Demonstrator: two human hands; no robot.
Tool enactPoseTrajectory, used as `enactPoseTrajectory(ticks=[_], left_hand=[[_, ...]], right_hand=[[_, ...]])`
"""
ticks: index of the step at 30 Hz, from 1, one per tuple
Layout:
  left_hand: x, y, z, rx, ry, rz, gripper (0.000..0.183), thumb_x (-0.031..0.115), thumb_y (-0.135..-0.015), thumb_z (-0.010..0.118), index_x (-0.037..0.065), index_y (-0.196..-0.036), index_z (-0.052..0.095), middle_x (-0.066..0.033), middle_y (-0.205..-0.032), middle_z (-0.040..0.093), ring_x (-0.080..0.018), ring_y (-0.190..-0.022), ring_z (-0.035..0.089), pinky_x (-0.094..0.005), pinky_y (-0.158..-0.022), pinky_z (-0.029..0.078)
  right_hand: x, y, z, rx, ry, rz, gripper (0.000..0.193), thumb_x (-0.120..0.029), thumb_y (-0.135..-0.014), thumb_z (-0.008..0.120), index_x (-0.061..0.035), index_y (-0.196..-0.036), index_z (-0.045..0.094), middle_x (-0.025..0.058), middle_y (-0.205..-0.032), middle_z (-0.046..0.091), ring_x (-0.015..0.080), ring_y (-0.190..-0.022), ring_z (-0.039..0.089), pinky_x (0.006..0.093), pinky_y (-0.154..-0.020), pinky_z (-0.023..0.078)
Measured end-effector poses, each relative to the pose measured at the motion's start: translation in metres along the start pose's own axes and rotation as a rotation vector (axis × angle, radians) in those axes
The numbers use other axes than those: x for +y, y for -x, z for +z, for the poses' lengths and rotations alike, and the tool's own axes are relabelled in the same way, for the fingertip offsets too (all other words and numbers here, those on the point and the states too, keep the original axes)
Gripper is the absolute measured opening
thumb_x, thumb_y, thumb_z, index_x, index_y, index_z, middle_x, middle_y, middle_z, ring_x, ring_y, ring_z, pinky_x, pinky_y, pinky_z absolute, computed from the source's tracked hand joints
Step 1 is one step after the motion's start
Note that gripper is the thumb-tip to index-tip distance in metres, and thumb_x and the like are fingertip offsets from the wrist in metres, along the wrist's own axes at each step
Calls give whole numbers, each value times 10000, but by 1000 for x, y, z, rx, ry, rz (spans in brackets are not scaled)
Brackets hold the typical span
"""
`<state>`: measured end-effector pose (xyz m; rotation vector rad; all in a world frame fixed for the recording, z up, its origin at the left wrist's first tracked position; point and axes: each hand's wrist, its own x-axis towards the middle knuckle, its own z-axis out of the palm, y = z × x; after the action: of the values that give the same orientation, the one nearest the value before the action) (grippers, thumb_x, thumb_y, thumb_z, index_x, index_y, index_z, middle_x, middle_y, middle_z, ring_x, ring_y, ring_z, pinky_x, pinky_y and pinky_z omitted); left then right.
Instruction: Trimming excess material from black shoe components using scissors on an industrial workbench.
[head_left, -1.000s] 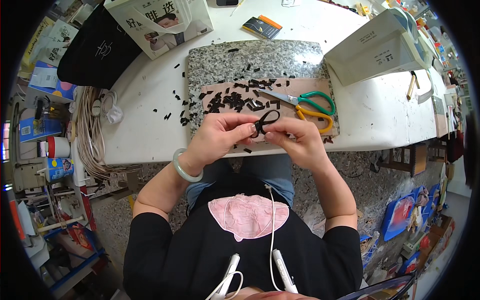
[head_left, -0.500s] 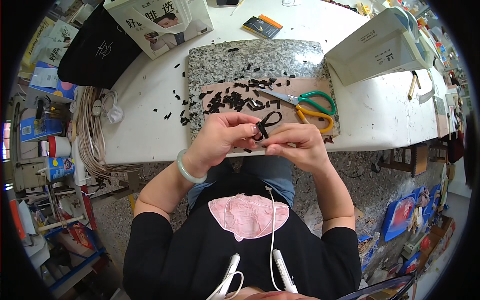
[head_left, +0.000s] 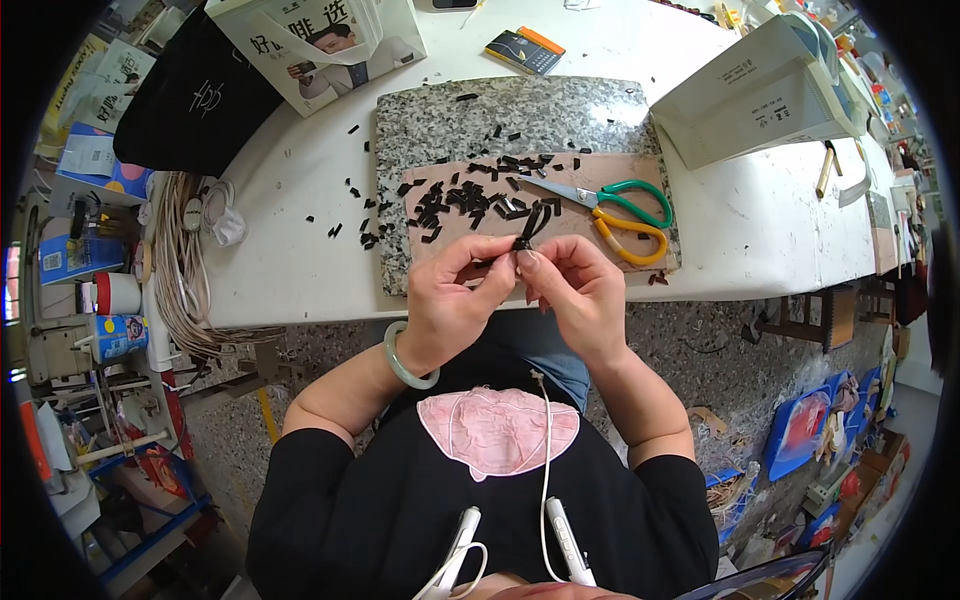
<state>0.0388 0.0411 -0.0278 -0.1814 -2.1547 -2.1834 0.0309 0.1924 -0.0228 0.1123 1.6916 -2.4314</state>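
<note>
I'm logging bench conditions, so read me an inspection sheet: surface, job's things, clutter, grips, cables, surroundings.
Surface: white table, speckled slab, pinkish-brown sheet on the slab.
Job's things: looped black strip in hand; scissors lying largely on the sheet.
Clutter: black pieces scattered over sheet, slab and table.
Grips: left grip and right grip both pinch the strip.
Cables: white cable across the black shirt.
Surroundings: pale carrier bag right of the slab; blue tray beyond the table, lower right.

A fisheye camera on the wearer's head looks steeply down past the black shirt [head_left: 400,510] toward the table [head_left: 290,270]. The left hand [head_left: 448,297] and right hand [head_left: 586,300] sit near mid-view, fairly close; at the curved rim, shapes seem too bent to read surely.
</note>
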Motion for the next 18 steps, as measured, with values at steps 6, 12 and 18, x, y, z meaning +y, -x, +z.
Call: enactPoseTrajectory(ticks=[6,12,18], left_hand=[[0,-2,-13,-134,100,-138,183,-6,-843,644,-53,-1019,656,-76,-843,679,-88,-684,610,-173,-621,522],[6,-21,-25,-354,174,-452,182,13,-860,627,-42,-1031,653,-74,-828,668,-91,-657,594,-170,-595,511],[15,-22,-21,-189,537,-597,173,26,-882,614,-23,-1044,648,-63,-774,643,-102,-633,586,-177,-544,495]], right_hand=[[-10,-14,-18,-119,351,-165,129,-30,-799,721,-22,-913,661,10,-662,581,43,-558,465,178,-484,343],[-20,-46,-18,-429,537,-470,140,-18,-799,714,-14,-935,679,12,-668,581,42,-568,467,180,-474,332],[-20,-27,-10,-125,295,-222,65,0,-802,700,-5,-867,702,17,-670,591,58,-563,486,186,-475,359]])
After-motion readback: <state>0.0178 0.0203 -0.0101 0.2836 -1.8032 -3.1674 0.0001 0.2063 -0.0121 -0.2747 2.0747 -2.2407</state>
